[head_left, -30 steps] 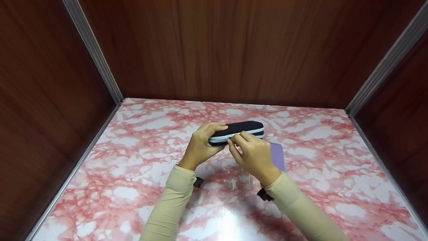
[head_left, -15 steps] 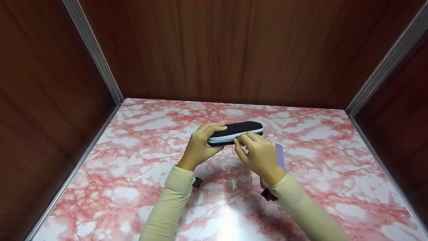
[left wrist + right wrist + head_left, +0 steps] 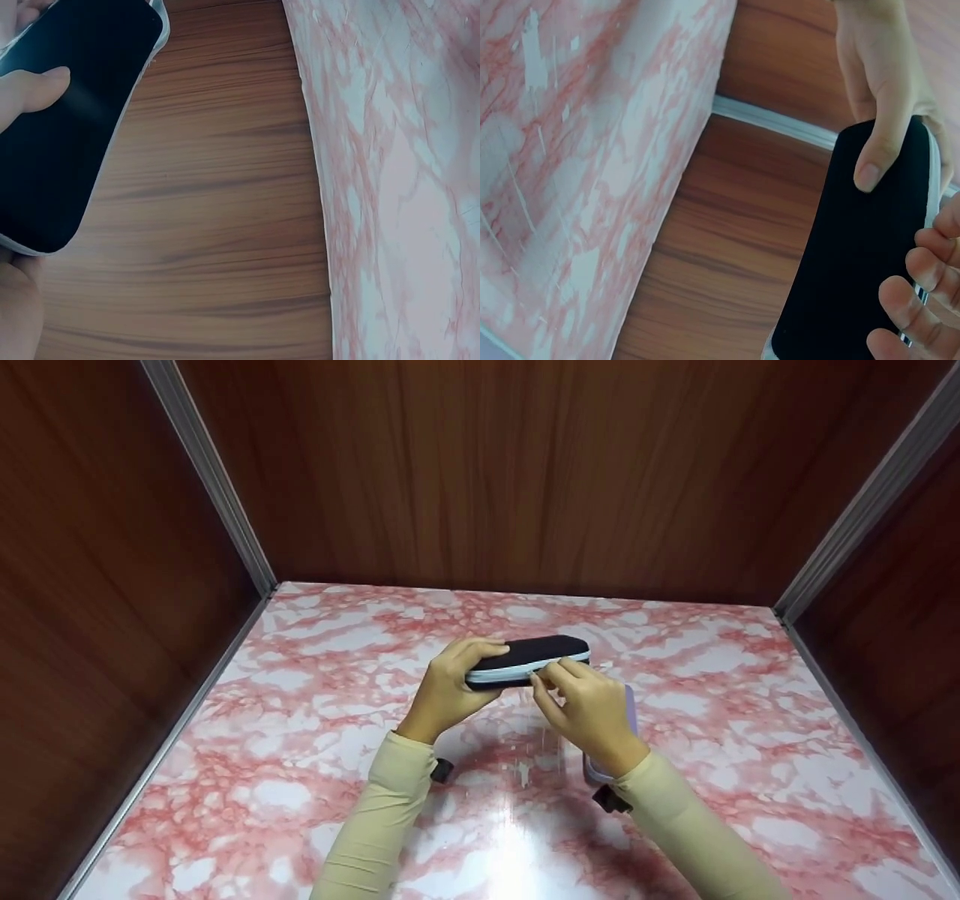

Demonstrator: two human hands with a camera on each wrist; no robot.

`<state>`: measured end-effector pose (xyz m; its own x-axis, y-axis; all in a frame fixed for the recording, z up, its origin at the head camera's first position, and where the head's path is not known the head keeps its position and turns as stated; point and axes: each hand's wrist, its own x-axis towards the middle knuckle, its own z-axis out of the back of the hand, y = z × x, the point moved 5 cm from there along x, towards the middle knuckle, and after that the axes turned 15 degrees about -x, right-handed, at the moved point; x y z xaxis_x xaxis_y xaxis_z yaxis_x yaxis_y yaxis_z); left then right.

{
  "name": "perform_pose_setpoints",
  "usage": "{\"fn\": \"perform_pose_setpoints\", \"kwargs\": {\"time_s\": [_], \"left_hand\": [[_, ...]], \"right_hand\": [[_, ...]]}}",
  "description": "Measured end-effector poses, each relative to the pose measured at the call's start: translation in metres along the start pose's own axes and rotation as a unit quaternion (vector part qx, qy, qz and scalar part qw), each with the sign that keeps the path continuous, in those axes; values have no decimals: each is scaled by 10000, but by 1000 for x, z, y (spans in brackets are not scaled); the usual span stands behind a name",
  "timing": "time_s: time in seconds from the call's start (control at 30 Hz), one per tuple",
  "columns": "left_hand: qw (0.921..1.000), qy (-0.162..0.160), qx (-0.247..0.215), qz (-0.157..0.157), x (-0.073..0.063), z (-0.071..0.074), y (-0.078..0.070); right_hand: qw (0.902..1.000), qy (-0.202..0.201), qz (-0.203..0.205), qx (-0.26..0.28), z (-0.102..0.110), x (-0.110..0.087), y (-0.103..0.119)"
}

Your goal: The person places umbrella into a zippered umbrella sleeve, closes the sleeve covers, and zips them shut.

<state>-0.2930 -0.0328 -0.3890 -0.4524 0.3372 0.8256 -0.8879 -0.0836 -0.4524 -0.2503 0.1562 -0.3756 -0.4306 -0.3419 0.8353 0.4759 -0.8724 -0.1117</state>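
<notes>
A black zippered case [image 3: 532, 651] with a pale blue zipper is held above the table in the head view. My left hand [image 3: 454, 682] grips its left end, the thumb lying over the top face; the left wrist view shows that thumb on the dark surface [image 3: 82, 142]. At the front side my right hand [image 3: 589, 705] pinches at the zipper, near its slider. Left of these fingers the zipper teeth run together, while a dark gap shows right by the fingertips. The right wrist view shows several curled right fingers [image 3: 922, 300] along the case's zipper edge.
A flat purple object [image 3: 631, 709] lies on the table, mostly hidden under my right hand and wrist. The tabletop [image 3: 337, 675] has a red and white marbled pattern. Wood-grain panels [image 3: 480, 472] with metal corner strips enclose it at the back and sides.
My right hand has slid to the right along the zipper, leaving a longer joined stretch behind it. The left hand and case stay nearly still. More of the purple object is covered.
</notes>
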Motion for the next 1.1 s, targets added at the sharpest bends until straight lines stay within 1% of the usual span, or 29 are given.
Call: {"fn": "perform_pose_setpoints", "kwargs": {"time_s": [0.1,0.4,0.57,0.8,1.1], "left_hand": [[10000,16,-6,21,-1,0,0],[9999,93,25,84,-3,1,1],[9999,106,8,61,-4,3,2],[9999,152,43,60,-3,2,0],[9996,261,70,96,-4,2,1]], "right_hand": [[10000,59,-15,3,0,-1,-2],[9999,64,1,88,3,-4,-7],[9999,92,-52,129,3,-7,-12],[9998,135,-31,119,3,-9,-14],[9992,168,13,372,5,-11,-17]]}}
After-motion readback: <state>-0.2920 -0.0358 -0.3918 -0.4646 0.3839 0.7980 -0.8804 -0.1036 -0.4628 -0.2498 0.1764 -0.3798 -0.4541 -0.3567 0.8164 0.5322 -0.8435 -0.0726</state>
